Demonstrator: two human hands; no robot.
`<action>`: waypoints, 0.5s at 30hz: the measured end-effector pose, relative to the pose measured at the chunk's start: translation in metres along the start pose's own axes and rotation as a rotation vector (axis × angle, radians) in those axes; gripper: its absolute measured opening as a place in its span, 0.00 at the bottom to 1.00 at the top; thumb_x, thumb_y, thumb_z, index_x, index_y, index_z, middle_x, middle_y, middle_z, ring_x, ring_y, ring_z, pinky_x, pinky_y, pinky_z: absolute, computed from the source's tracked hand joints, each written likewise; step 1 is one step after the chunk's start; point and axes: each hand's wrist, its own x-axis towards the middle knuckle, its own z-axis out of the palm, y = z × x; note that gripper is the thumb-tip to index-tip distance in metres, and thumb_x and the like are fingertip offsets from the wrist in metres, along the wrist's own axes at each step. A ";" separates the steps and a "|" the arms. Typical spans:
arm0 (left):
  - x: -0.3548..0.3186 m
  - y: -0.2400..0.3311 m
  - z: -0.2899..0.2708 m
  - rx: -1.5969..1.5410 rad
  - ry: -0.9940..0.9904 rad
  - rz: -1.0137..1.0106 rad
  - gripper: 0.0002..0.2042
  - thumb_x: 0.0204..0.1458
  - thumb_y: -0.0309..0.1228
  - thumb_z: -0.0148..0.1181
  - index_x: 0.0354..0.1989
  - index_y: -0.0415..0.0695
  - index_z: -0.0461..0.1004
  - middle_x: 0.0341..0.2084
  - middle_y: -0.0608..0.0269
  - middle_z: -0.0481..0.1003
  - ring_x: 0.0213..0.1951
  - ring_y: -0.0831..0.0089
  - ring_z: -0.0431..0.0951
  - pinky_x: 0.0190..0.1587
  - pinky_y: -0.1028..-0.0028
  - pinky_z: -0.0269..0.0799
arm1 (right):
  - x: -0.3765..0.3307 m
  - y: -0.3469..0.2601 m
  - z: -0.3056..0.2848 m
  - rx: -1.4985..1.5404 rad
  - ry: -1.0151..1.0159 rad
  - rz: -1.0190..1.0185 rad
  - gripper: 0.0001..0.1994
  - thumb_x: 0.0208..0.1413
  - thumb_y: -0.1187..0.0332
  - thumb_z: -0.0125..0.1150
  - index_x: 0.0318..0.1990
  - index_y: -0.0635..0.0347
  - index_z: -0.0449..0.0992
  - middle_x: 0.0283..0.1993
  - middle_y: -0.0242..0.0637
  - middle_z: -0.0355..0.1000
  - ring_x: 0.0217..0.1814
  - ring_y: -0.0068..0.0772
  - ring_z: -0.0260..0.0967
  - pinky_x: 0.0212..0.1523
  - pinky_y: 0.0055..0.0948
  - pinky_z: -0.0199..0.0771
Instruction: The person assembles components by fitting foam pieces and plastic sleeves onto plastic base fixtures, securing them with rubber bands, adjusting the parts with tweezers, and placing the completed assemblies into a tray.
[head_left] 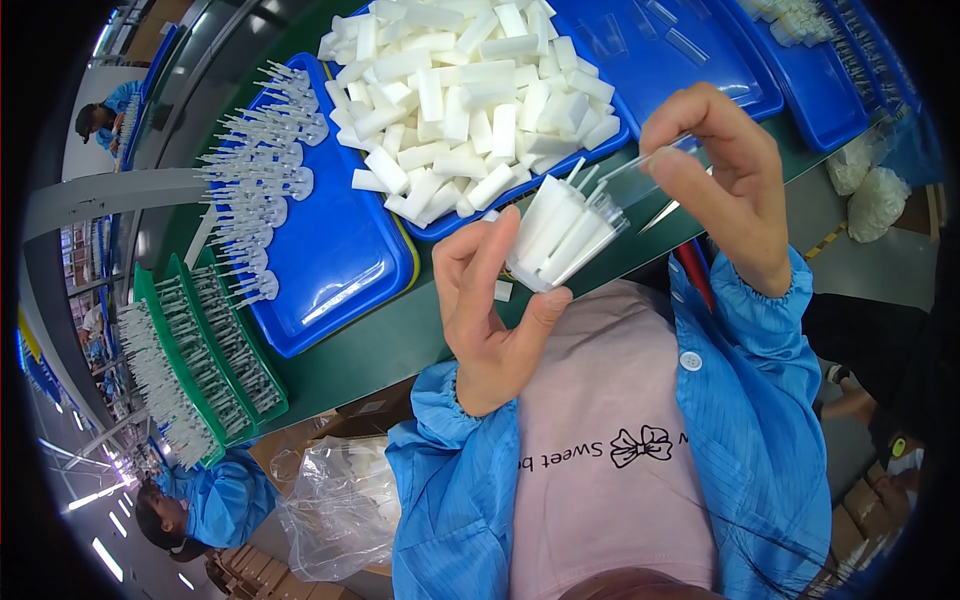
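In my left hand [488,315], between fingers and thumb, is a clear plastic holder [568,235] with white blocks and thin stems in it. Thumb and fingers of my right hand [735,185] pinch a clear plastic piece [628,180], whose far end reaches the holder's upper right side. I cannot tell whether the two clear parts touch. Just beyond my hands, a heap of white foam-like blocks [465,95] fills a blue tray [607,147].
Left of the heap, a blue tray [340,255] carries clear stemmed parts [265,165]. Green racks [215,350] of thin parts stand at the table's left end. Another blue tray [720,60] holds clear pieces. Bags [875,200] lie at right; co-workers [205,500] sit at left.
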 end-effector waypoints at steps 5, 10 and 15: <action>0.002 0.005 -0.001 0.043 -0.031 0.062 0.26 0.44 0.32 0.68 0.53 0.38 0.70 0.44 0.55 0.63 0.43 0.67 0.66 0.45 0.71 0.65 | -0.001 0.001 0.007 0.114 -0.089 0.082 0.06 0.52 0.72 0.58 0.34 0.65 0.71 0.32 0.31 0.68 0.35 0.19 0.62 0.39 0.20 0.63; 0.007 0.009 -0.003 0.062 -0.098 0.121 0.22 0.45 0.29 0.66 0.51 0.38 0.72 0.44 0.56 0.61 0.42 0.67 0.66 0.42 0.72 0.69 | 0.000 0.004 0.009 0.110 -0.095 0.059 0.05 0.52 0.73 0.58 0.35 0.65 0.72 0.32 0.31 0.69 0.35 0.18 0.63 0.39 0.20 0.64; 0.010 0.007 -0.004 0.032 -0.144 0.130 0.21 0.46 0.26 0.65 0.50 0.38 0.73 0.44 0.55 0.60 0.42 0.67 0.67 0.43 0.71 0.70 | 0.001 0.007 0.008 0.118 -0.103 0.036 0.06 0.51 0.74 0.59 0.36 0.66 0.73 0.33 0.31 0.69 0.35 0.19 0.64 0.39 0.20 0.65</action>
